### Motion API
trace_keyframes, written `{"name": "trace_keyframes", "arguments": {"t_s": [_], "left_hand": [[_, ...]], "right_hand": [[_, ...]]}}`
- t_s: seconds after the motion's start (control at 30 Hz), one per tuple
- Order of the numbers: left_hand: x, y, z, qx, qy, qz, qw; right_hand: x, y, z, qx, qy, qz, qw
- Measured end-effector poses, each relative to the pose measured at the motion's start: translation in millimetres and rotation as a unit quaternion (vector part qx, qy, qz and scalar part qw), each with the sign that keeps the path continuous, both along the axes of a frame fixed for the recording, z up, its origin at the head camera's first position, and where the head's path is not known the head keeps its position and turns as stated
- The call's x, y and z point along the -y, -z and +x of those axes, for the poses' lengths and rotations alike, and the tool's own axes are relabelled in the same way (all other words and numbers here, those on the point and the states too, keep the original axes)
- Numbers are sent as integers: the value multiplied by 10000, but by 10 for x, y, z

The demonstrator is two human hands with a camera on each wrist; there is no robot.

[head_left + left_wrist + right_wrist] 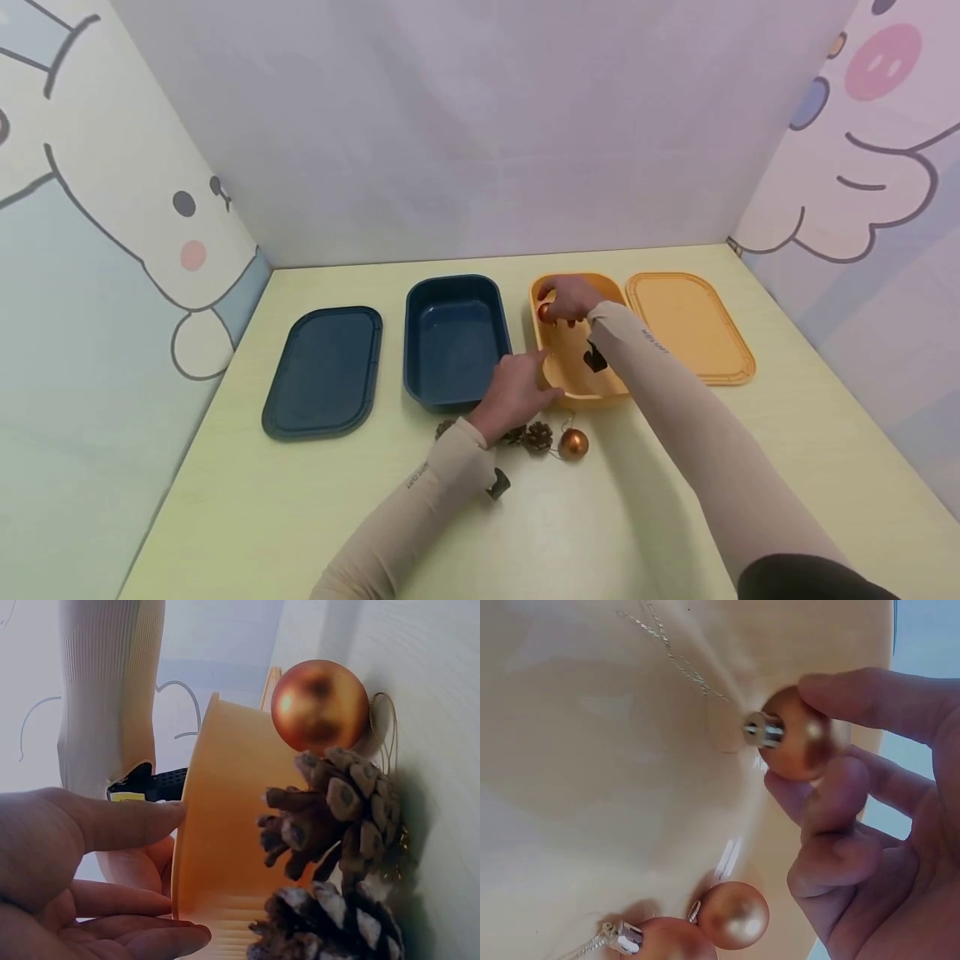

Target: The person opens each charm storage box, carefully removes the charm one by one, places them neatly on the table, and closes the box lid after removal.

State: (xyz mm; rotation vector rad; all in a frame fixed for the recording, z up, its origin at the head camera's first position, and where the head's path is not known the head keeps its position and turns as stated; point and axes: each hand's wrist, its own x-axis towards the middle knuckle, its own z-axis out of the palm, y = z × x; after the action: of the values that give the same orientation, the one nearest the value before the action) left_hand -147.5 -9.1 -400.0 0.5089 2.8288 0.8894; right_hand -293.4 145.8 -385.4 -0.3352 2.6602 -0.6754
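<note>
My right hand is inside the yellow box, near its back left corner. Thumb and fingers pinch a copper Christmas bauble with a silver cap and a trailing string. Two similar baubles lie on the box floor beside that hand. At the front left corner of the box, my left hand rests with thumb and fingers nearly straight against the rim. Close by that hand, pine cones and another copper bauble with a gold loop lie on the table in front of the box.
A dark blue box stands left of the yellow one, its inside bare. The dark blue lid lies farther left, and a yellow lid lies at the right. Printed cloth walls border the table.
</note>
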Motion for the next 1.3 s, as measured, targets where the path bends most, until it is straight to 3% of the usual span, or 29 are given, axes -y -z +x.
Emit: {"name": "trace_keyframes", "arguments": {"t_s": [0.37,0.6,0.77,0.97,1.13,1.3], "left_hand": [[8,1,-12,49,-20,50,10000],[12,0,-23,41,-54,65,10000],[17,10,-27,25,-29,87,10000],[10,21,-19,-147,23,48,9999],[2,2,-15,-1,-29,7,10000],[-13,-14,-9,144,-88,-30,9999]], "right_hand": [[-62,-72,49,40,-246,-260,9994],[-107,-164,174,-364,-408,-241,9982],[-165,-223,292,-368,-612,-660,9953],[-272,-289,428,-323,-316,-1148,9924],[-343,-369,541,-99,-56,-1393,9902],[-398,-389,631,-202,-143,-1639,9862]]}}
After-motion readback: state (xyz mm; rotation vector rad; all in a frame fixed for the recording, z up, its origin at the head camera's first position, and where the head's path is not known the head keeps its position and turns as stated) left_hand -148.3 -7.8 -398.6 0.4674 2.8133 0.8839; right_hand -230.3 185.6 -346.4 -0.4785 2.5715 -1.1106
